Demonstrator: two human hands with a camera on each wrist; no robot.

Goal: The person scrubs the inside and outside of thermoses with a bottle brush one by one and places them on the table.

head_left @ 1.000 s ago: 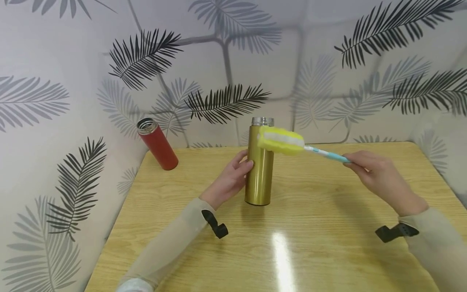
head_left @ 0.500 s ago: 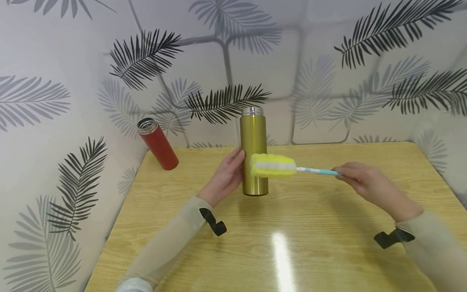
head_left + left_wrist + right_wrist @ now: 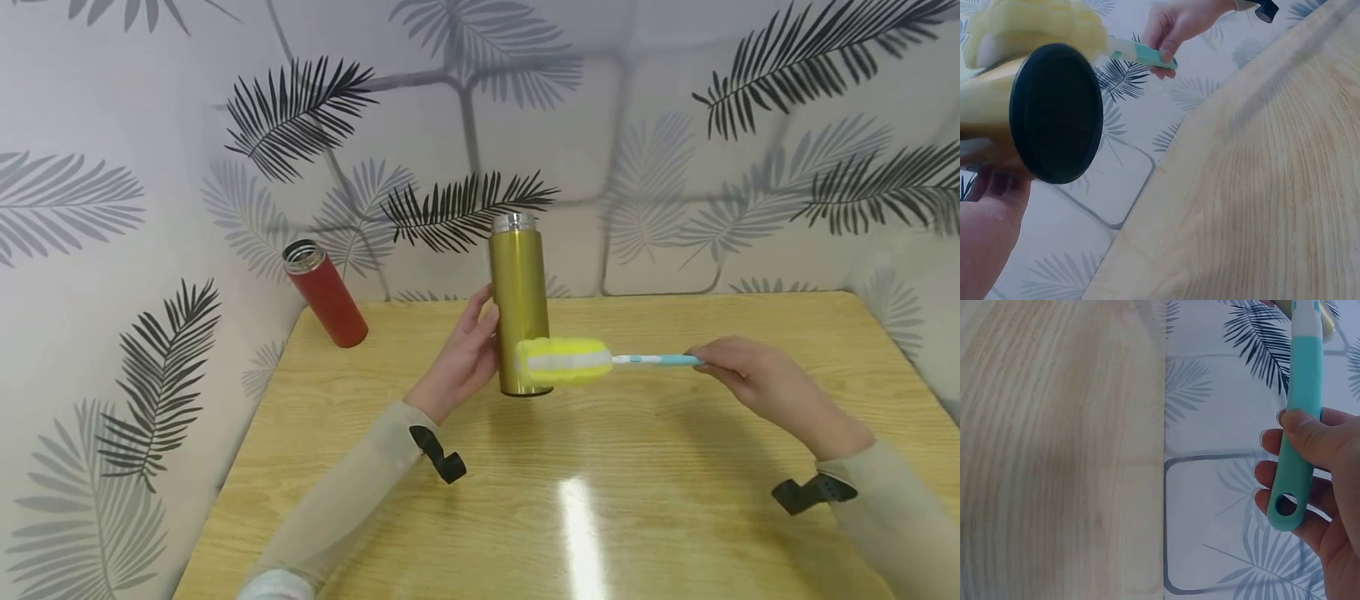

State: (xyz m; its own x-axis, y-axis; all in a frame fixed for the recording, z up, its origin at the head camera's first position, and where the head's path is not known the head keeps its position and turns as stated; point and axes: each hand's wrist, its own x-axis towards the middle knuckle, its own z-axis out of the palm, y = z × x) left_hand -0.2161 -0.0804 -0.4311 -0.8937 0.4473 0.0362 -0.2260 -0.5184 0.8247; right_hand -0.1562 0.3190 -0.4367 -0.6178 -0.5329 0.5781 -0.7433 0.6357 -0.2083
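Observation:
In the head view my left hand (image 3: pixel 463 358) grips a gold thermos bottle (image 3: pixel 519 292) from its left side and holds it upright. Its steel neck has no lid on it. The dark round base (image 3: pixel 1057 114) faces the left wrist camera, above the table. With fingers and thumb my right hand (image 3: pixel 776 392) holds the turquoise handle (image 3: pixel 1302 394) of a sponge bottle brush. The brush's yellow and white sponge head (image 3: pixel 566 361) lies across the lower part of the bottle, against its outer wall as far as I can tell.
A red thermos bottle (image 3: pixel 327 296), also without a lid, stands at the back left of the wooden table (image 3: pixel 660 500). Behind the table rises a wall (image 3: pixel 570 142) with a leaf pattern. Black straps (image 3: pixel 438 454) sit on both wrists.
The gold bottle has risen and shifted a little left in my left hand. The brush has moved down along it from near the neck to the lower part. The red bottle stays put.

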